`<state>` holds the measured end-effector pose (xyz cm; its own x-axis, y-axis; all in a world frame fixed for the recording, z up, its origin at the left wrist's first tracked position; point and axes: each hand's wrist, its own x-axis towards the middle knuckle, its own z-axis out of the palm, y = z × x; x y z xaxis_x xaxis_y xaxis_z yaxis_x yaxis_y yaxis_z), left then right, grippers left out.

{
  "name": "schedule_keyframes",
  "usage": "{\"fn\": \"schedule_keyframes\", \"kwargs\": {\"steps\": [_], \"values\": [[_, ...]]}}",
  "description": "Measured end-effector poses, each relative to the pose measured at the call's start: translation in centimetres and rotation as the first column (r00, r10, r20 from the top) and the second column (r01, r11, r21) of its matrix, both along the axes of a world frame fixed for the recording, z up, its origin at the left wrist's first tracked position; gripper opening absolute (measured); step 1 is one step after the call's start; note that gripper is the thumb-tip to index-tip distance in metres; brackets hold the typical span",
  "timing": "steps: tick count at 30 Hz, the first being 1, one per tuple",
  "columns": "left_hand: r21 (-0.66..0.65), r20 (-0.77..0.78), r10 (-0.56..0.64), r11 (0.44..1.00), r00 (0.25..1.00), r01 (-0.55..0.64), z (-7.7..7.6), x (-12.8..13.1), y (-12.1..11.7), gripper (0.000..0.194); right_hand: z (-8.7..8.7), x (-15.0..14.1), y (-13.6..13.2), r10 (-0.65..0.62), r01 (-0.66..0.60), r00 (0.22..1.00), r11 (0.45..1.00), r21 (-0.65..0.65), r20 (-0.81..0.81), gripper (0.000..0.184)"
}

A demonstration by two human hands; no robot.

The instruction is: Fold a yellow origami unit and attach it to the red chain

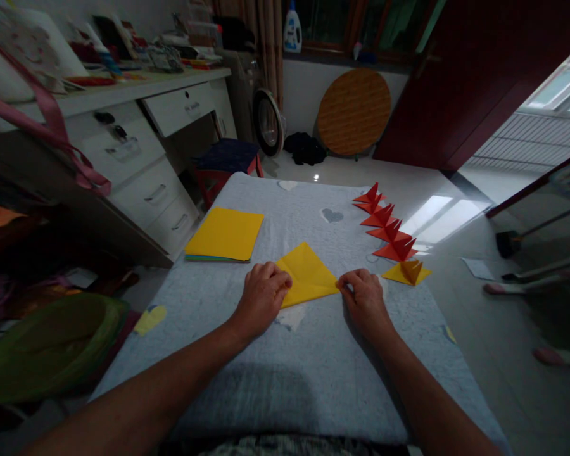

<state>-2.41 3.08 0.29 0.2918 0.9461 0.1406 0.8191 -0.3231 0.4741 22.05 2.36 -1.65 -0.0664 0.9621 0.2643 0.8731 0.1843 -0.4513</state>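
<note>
A yellow sheet of paper, folded into a triangle, lies on the cloth-covered table between my hands, its peak pointing away from me. My left hand is closed on its left corner, which the fingers cover. At the right corner, my right hand pinches the tip between thumb and fingers. To the upper left sits a stack of square coloured paper, yellow on top. Several folded red paper pieces stand in a row at the right. Nearest me in that row is a folded yellow paper piece.
The table wears a light blue cloth with heart patches. A stool stands past its far left corner, near a white desk. A green basket is at the lower left. Behind are an open washing machine door and a round wooden board.
</note>
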Motion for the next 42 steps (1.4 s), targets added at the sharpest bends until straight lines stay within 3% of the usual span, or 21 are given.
{"fn": "schedule_keyframes", "kwargs": {"steps": [8, 14, 19, 23, 28, 36, 42], "values": [[0.01, -0.03, -0.138, 0.99, 0.99, 0.138, 0.1, -0.4, 0.3, 0.023, 1.1, -0.5, -0.8, 0.116, -0.134, 0.972, 0.988, 0.077, 0.207, 0.02], [0.083, -0.153, -0.257, 0.959, 0.954, 0.271, 0.2, -1.1, -0.1, 0.028, 2.1, -1.0, -2.0, 0.259, -0.281, 0.891, 0.96, 0.002, 0.374, 0.023], [0.081, -0.276, -0.332, 0.927, 0.902, 0.366, 1.2, -1.4, -1.7, 0.023, 2.4, -1.8, -2.8, 0.293, -0.303, 0.845, 0.952, -0.05, 0.448, 0.02], [0.098, -0.349, -0.327, 0.919, 0.878, 0.382, 1.4, -1.1, -3.2, 0.043, 2.8, -2.4, -3.3, 0.311, -0.312, 0.805, 0.946, -0.085, 0.505, 0.03], [0.083, -0.446, -0.312, 0.919, 0.839, 0.386, 0.5, -0.9, -4.0, 0.064, 3.2, -3.1, -4.0, 0.31, -0.304, 0.752, 0.946, -0.111, 0.581, 0.046], [0.086, -0.473, -0.292, 0.924, 0.831, 0.373, -0.3, -1.2, -4.5, 0.068, 3.0, -4.3, -5.1, 0.257, -0.282, 0.688, 0.956, -0.076, 0.679, 0.062], [0.084, -0.441, -0.291, 0.928, 0.849, 0.362, -0.7, -2.1, -5.2, 0.067, 2.8, -5.1, -5.3, 0.314, -0.308, 0.683, 0.943, -0.13, 0.66, 0.065]]}}
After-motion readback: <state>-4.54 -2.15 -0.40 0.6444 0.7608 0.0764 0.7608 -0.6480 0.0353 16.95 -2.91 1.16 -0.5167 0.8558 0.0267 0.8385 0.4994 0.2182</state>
